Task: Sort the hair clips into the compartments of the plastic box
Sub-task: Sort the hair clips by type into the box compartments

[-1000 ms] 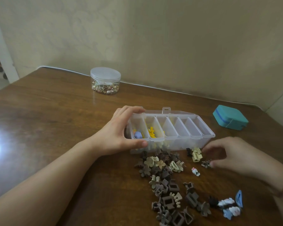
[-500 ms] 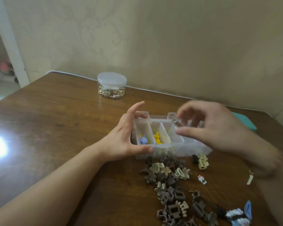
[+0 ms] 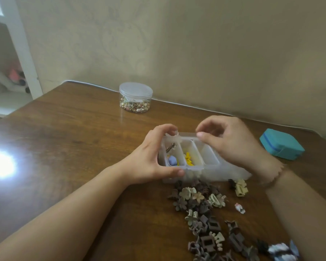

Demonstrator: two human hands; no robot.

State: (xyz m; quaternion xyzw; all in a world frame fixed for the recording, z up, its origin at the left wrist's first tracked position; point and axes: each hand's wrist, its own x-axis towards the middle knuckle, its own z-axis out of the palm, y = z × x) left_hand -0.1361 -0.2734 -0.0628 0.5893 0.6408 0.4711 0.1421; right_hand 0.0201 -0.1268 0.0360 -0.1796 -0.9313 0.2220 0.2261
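Head view: left hand grasps the plastic box mid-frame; right hand hovers released. Hair clips (light, stiff, probably slippery) lie below on the tabletop; pinch by sides.

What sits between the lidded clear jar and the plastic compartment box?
Head view: only bare brown wooden table between the round clear plastic jar and the clear plastic compartment box; the left hand grips the box's left end.

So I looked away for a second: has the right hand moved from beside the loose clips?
Yes. The right hand has left the clip pile and is over the plastic box, fingers at its far rim.
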